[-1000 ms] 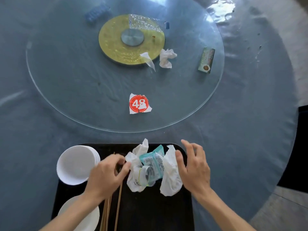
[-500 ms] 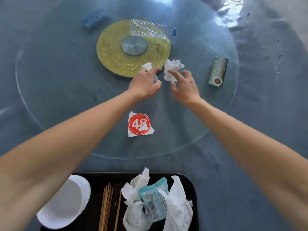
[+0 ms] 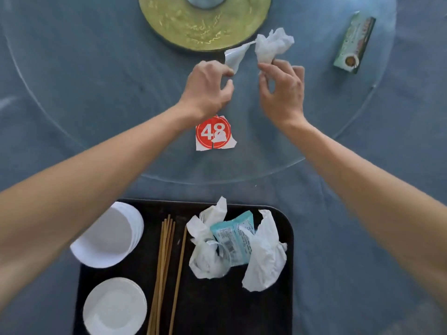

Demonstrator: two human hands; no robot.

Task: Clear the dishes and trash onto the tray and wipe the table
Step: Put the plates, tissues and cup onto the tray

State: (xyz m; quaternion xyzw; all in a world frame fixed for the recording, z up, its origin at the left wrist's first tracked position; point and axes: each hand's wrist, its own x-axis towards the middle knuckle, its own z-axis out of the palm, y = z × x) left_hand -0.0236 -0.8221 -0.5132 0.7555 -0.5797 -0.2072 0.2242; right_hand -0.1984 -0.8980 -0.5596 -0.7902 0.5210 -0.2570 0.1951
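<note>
Left hand (image 3: 208, 89) is pinching a thin twisted tissue (image 3: 234, 58) between thumb and fingertips, and the right hand (image 3: 281, 91) is pinching a bigger crumpled tissue (image 3: 274, 45) the same way, both lifted a bit over the glass turntable (image 3: 84, 76) just near the edge of the gold disc (image 3: 205, 25) at its middle. The two tissues nearly touch at their tips (can't tell if they actually do).

On the turntable's near edge, right under the left wrist, lies a torn paper tag (image 3: 214, 135) with a red circle and "48". Over by the turntable's right edge sits a small green box (image 3: 354, 43), lying flat.

Black tray (image 3: 242, 310) sits at the near edge of the table (image 3: 362, 213), which has a blue-grey cover. On the tray's far left corner there's a stack of white bowls (image 3: 108, 238), tipped and partly hanging off the edge, and a stack of small white plates (image 3: 115, 307) toward the near left. A bunch of wooden chopsticks (image 3: 164, 274) runs lengthwise down the middle. On the right half is a pile of crumpled napkins (image 3: 262, 257) with a teal wet-wipe packet (image 3: 235, 238) wedged in it.
</note>
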